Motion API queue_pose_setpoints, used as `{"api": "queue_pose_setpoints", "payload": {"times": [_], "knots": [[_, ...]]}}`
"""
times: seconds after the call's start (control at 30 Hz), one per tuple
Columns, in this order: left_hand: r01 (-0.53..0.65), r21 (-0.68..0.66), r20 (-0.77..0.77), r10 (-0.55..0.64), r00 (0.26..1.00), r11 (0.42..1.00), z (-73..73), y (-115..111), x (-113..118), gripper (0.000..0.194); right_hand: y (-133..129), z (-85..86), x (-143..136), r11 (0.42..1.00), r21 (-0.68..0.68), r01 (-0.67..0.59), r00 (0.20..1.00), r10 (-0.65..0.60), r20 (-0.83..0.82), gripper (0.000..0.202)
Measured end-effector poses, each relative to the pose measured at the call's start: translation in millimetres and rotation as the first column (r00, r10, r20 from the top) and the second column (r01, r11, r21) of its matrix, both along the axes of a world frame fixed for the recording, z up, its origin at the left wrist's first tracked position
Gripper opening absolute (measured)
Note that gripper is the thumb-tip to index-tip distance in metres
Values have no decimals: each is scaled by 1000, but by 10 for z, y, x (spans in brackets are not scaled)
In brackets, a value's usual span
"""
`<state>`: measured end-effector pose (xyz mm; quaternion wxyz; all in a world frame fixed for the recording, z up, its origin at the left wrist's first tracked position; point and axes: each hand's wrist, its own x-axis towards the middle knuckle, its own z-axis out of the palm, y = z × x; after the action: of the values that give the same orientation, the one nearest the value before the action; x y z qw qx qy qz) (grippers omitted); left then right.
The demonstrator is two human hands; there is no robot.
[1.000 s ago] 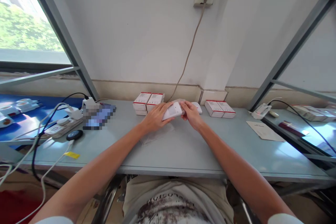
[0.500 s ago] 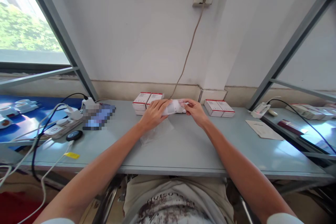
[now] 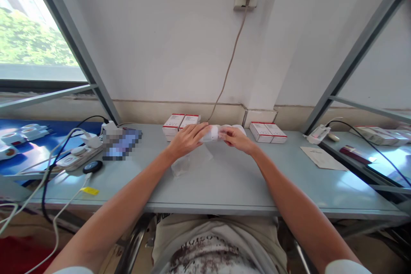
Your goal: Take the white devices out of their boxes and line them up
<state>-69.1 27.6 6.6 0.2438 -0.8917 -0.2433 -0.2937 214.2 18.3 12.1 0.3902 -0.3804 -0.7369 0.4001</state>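
- Device (image 3: 211, 134), white and smooth, is between the two hands, over the far half of the grey desk (image 3: 231, 180), where both arms reach it comfortably; whether it touches the desktop cannot be told.
- The left hand (image 3: 189, 138) grasps it from above, fingers laid across its left end, a hold that seems to steady the body and leave the other end exposed.
- The right hand (image 3: 238, 139) has thumb and fingertips brought together at that other end, pinching what looks like clear film (image 3: 222, 131); a fingertip grip suits something so thin better than a full fist.
- A crumpled plastic sheet (image 3: 192, 162) lies on the desk just nearer the person than the left hand, its light, limp form probably no hindrance to the wrists.
- White items (image 3: 239, 129) sit partly hidden behind the right hand, so their shape is unclear.
- Red-and-white boxes stand near the wall, a left group (image 3: 174, 121) and a right group (image 3: 268, 132), likely set back to give the forearms room.
- The power strip (image 3: 77, 159) is at the left, presumably so its cables run clear of the hands.
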Motion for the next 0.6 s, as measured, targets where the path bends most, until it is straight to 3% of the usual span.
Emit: {"api": "queue_pose_setpoints", "payload": {"times": [0.17,0.3,0.47,0.6], "knots": [[-90,-46,-83,86,993,995,40,-65,3,60,-74,18,-34,999,52,-7,998,4,68,31],[-66,-237,24,74,997,969,90,-190,38,67,-74,50,-25,998,59,1,998,-4,56,38],[-95,-516,115,178,977,851,136,-424,-135,61,91,35,107,983,-15,181,965,-181,-189,38],[-189,-519,42,246,968,833,81,-655,-344,59,244,-14,242,937,-100,335,842,-346,-413,39]]}}
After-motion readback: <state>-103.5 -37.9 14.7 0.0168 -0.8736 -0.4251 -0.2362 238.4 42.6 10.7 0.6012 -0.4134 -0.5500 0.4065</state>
